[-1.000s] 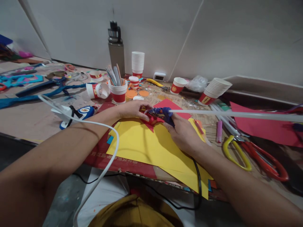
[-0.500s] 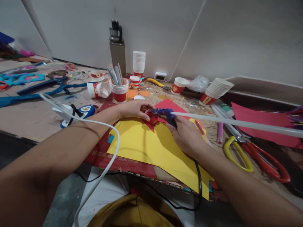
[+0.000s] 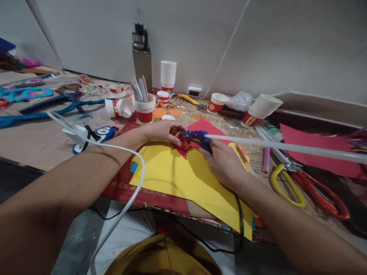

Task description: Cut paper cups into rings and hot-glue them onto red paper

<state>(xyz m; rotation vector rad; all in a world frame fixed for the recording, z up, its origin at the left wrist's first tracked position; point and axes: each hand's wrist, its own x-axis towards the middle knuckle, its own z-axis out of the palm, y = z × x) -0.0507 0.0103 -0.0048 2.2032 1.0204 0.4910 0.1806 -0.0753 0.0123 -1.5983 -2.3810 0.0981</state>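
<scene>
My right hand (image 3: 222, 162) is closed round a blue glue gun (image 3: 197, 136). A long translucent glue stick (image 3: 286, 147) pokes out of the gun's back toward the right. The gun's nozzle points left at a small red paper piece (image 3: 183, 145). My left hand (image 3: 160, 131) pinches that red piece and holds it down on a large yellow paper sheet (image 3: 177, 177). A red sheet (image 3: 208, 128) lies just behind the gun.
Yellow-handled scissors (image 3: 286, 185) and red-handled scissors (image 3: 323, 196) lie at the right. A cup of pencils (image 3: 144, 110), stacked paper cups (image 3: 168, 74), more cups (image 3: 259, 109) and a grey bottle (image 3: 142, 63) stand behind. A white cable (image 3: 126, 152) crosses my left arm.
The glue gun's stick has tilted slightly, its far end a little lower than a second ago. Both hands stay at the red piece almost unmoved.
</scene>
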